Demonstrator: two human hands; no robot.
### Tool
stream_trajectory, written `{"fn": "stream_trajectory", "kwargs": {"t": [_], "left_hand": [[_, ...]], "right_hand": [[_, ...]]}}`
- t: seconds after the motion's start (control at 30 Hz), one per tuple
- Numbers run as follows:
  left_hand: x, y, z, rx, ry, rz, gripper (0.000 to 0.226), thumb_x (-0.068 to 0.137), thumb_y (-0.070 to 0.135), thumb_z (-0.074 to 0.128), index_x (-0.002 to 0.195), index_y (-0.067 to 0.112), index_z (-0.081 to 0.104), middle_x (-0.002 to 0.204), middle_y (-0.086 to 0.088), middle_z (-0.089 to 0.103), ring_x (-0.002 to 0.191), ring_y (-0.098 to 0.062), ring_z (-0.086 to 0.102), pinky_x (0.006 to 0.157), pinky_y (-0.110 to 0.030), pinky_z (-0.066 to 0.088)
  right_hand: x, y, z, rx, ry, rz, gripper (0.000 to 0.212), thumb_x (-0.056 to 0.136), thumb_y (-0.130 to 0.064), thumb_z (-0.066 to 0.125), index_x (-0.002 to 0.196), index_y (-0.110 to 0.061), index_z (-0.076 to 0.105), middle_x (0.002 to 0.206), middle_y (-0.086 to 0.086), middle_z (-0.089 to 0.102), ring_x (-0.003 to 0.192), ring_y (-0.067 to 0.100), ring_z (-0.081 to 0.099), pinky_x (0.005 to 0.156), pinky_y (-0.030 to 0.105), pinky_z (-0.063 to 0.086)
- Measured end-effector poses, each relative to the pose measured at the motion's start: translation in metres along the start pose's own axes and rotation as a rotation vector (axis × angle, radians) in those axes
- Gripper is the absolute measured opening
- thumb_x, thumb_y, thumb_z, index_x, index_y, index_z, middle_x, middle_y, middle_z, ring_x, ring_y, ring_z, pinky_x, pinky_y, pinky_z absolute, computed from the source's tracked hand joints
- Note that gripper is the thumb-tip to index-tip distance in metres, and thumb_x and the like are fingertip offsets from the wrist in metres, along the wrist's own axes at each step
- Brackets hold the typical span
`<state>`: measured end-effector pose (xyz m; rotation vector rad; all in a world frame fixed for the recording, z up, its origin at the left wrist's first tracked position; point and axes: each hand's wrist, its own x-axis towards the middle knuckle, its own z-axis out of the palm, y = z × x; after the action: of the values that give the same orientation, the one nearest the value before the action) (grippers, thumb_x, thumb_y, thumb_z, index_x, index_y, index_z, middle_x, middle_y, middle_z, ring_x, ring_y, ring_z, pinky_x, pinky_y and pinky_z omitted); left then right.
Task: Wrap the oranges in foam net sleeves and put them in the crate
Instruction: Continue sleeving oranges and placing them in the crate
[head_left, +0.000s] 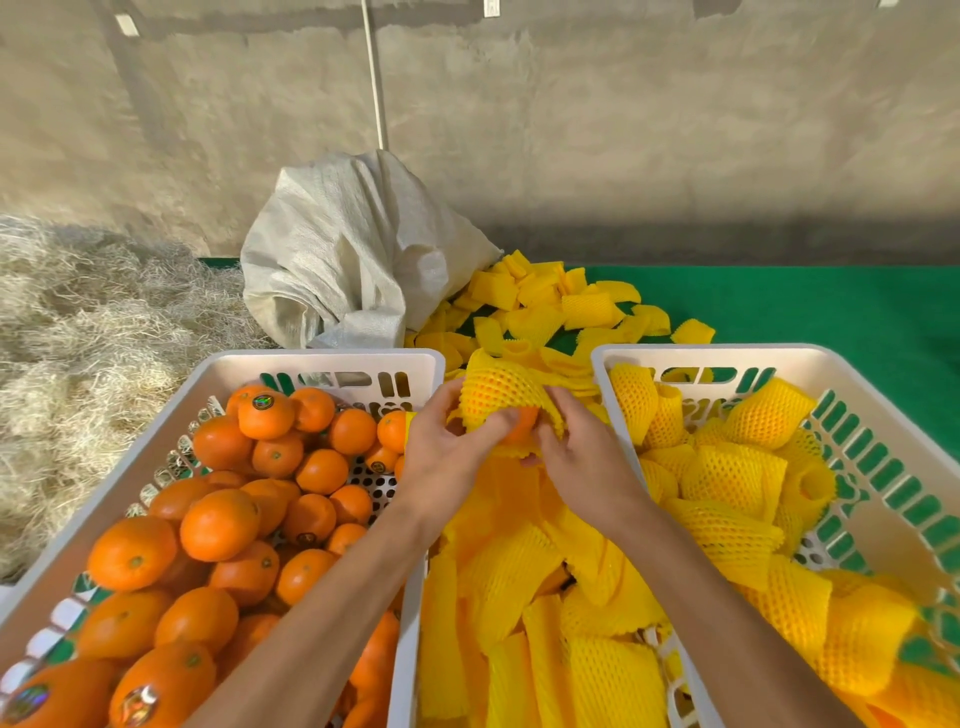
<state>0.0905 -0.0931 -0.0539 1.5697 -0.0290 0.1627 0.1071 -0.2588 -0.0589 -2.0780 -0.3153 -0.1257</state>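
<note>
While an orange (521, 425) is held between the two white crates, a yellow foam net sleeve (498, 392) is gripped around it by the curled fingers of the left hand (447, 457) and the right hand (582, 457). Left of the orange, a crate of bare oranges (322, 364) is seen; right of it, wrapped fruit is held in the other crate (810, 358).

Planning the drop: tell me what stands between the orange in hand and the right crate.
Nothing visible does. Both the left hand and right hand hold the half-sleeved orange just left of the right crate, whose open top holds wrapped oranges.

Foam net sleeve (498, 400) (matt), glossy oranges (218, 525), plastic crate (852, 364)
</note>
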Motion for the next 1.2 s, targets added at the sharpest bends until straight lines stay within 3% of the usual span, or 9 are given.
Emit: {"fn": "stream_trajectory", "kwargs": {"t": [0.07, 0.13, 0.27, 0.53, 0.7, 0.8, 0.93, 1.07, 1.2], "left_hand": [[0.000, -0.001, 0.000, 0.037, -0.035, 0.007, 0.058, 0.081, 0.035, 0.089, 0.131, 0.024, 0.063, 0.116, 0.006, 0.074, 0.107, -0.013, 0.071, 0.083, -0.025, 0.058], [-0.001, -0.003, 0.001, 0.085, -0.053, 0.038, 0.061, 0.082, 0.031, 0.088, 0.136, 0.023, 0.060, 0.119, 0.005, 0.072, 0.110, -0.013, 0.069, 0.089, -0.031, 0.059], [-0.004, -0.005, 0.009, 0.282, 0.134, 0.202, 0.072, 0.074, 0.048, 0.086, 0.136, 0.027, 0.055, 0.119, 0.008, 0.066, 0.110, -0.007, 0.065, 0.083, -0.027, 0.059], [0.004, -0.013, 0.001, 0.285, 0.299, 0.228, 0.072, 0.080, 0.051, 0.079, 0.140, 0.027, 0.049, 0.126, 0.005, 0.062, 0.109, -0.013, 0.066, 0.082, -0.030, 0.060], [0.007, -0.018, -0.003, 0.362, 0.288, 0.268, 0.077, 0.077, 0.041, 0.089, 0.139, 0.023, 0.047, 0.135, 0.004, 0.051, 0.115, -0.006, 0.055, 0.089, -0.022, 0.052], [0.002, -0.017, 0.006, 0.381, 0.191, 0.362, 0.076, 0.074, 0.036, 0.092, 0.134, 0.030, 0.046, 0.133, 0.008, 0.046, 0.111, 0.002, 0.054, 0.081, -0.011, 0.049], [0.000, -0.014, 0.008, 0.372, 0.030, 0.451, 0.072, 0.079, 0.032, 0.090, 0.137, 0.025, 0.048, 0.134, 0.007, 0.047, 0.113, -0.004, 0.060, 0.081, -0.017, 0.057], [0.011, -0.012, -0.019, 0.579, 0.148, 0.423, 0.044, 0.091, 0.057, 0.073, 0.122, 0.031, 0.059, 0.114, 0.012, 0.063, 0.102, -0.003, 0.062, 0.075, -0.020, 0.055], [0.026, -0.039, -0.063, 0.995, 0.303, 0.407, 0.026, 0.106, 0.031, 0.053, 0.095, 0.012, 0.067, 0.093, -0.004, 0.065, 0.090, -0.024, 0.060, 0.066, -0.042, 0.051]], "right_hand": [[-0.002, 0.002, 0.003, -0.006, -0.009, 0.001, 0.042, 0.106, -0.011, 0.048, 0.147, -0.020, 0.045, 0.115, -0.017, 0.056, 0.085, -0.021, 0.061, 0.064, 0.000, 0.046], [-0.001, 0.005, 0.004, -0.059, 0.012, -0.006, 0.038, 0.105, -0.010, 0.048, 0.141, -0.018, 0.051, 0.119, -0.004, 0.064, 0.082, -0.004, 0.069, 0.066, 0.007, 0.050], [0.001, -0.002, 0.008, -0.045, 0.043, 0.001, 0.030, 0.104, -0.010, 0.050, 0.133, -0.013, 0.058, 0.106, 0.004, 0.070, 0.068, -0.008, 0.066, 0.059, 0.006, 0.048], [-0.006, -0.014, 0.021, -0.036, -0.020, -0.011, 0.041, 0.109, -0.025, 0.041, 0.150, -0.020, 0.046, 0.108, 0.001, 0.072, 0.080, -0.009, 0.068, 0.065, 0.006, 0.050], [-0.004, -0.018, 0.009, 0.142, 0.069, 0.051, 0.057, 0.094, -0.062, 0.028, 0.138, -0.033, 0.051, 0.120, -0.004, 0.065, 0.108, 0.014, 0.064, 0.095, 0.047, 0.055], [-0.003, -0.021, 0.013, 0.131, 0.108, 0.097, 0.080, 0.076, -0.092, 0.042, 0.141, -0.045, 0.035, 0.139, -0.012, 0.051, 0.122, 0.011, 0.053, 0.095, 0.036, 0.055], [0.000, -0.011, -0.003, -0.041, 0.254, -0.037, 0.078, 0.079, -0.066, 0.074, 0.144, -0.042, 0.036, 0.137, -0.016, 0.047, 0.121, 0.002, 0.048, 0.084, 0.012, 0.048], [0.009, 0.008, -0.042, -0.616, 0.482, -0.068, 0.077, 0.087, -0.042, 0.076, 0.152, -0.029, 0.037, 0.152, 0.004, 0.039, 0.130, 0.029, 0.043, 0.092, 0.039, 0.048], [0.010, 0.031, -0.057, -0.741, 0.469, 0.093, 0.074, 0.089, -0.025, 0.075, 0.153, -0.017, 0.038, 0.159, 0.013, 0.032, 0.138, 0.041, 0.034, 0.108, 0.050, 0.036]]}}
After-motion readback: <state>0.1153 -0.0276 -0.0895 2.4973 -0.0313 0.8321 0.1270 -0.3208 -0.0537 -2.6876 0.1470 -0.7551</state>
